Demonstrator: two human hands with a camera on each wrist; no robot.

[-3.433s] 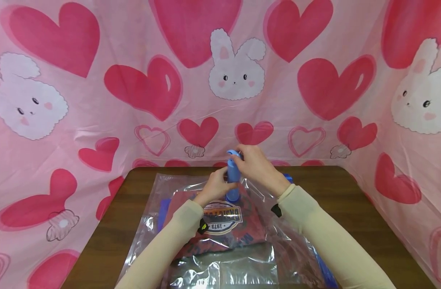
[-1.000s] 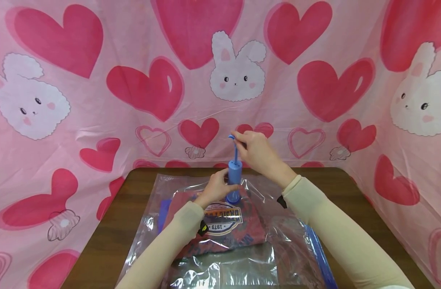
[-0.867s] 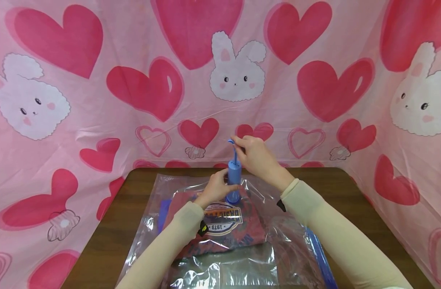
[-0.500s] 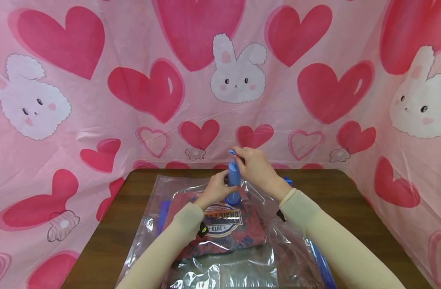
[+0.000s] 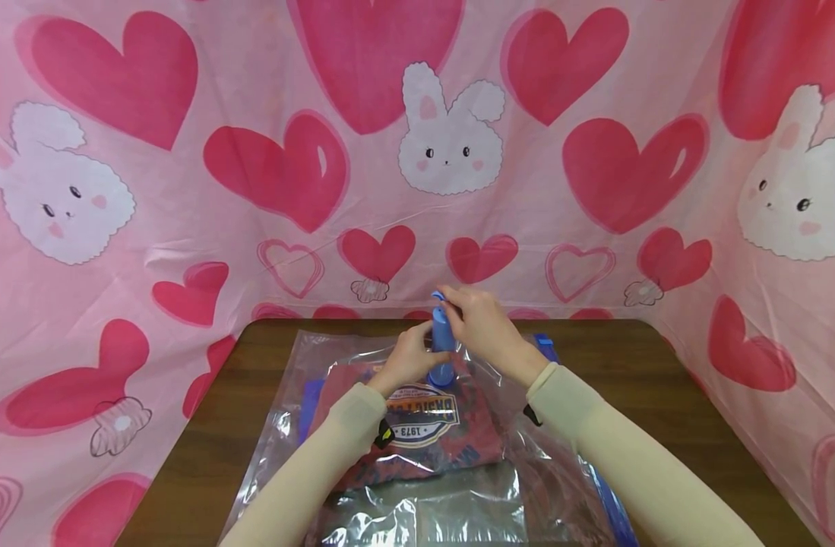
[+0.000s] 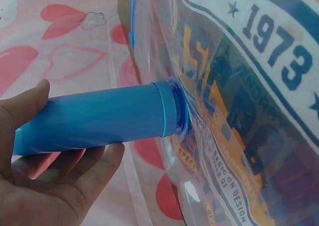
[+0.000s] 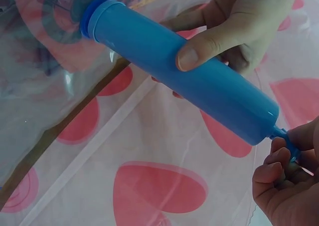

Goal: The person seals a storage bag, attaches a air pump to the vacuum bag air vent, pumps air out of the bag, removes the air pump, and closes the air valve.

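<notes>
A blue hand pump (image 5: 443,334) stands upright on the blue valve (image 6: 182,109) of a clear plastic vacuum bag (image 5: 465,501). Inside the bag lies folded reddish clothing (image 5: 475,433) with dark lettering and a "1973" badge. My left hand (image 5: 410,355) holds the pump's barrel, thumb on one side and fingers on the other. At the top, my right hand (image 5: 484,325) pinches the small pump handle (image 7: 288,142), which sits close above the barrel. In the left wrist view, the barrel's collared end (image 6: 167,109) meets the valve.
Blue zip edging (image 5: 612,501) runs along the bag's right side, partly under the right forearm. Something blue (image 5: 311,406) shows at the clothing's left. The bag lies on a dark wooden table (image 5: 636,380). Behind it hangs a pink cloth (image 5: 526,205) with hearts and rabbits.
One second ago the handle was pulled up with its rod showing. My right hand has since pushed it down to the barrel. My left hand and the bag stay about where they were.
</notes>
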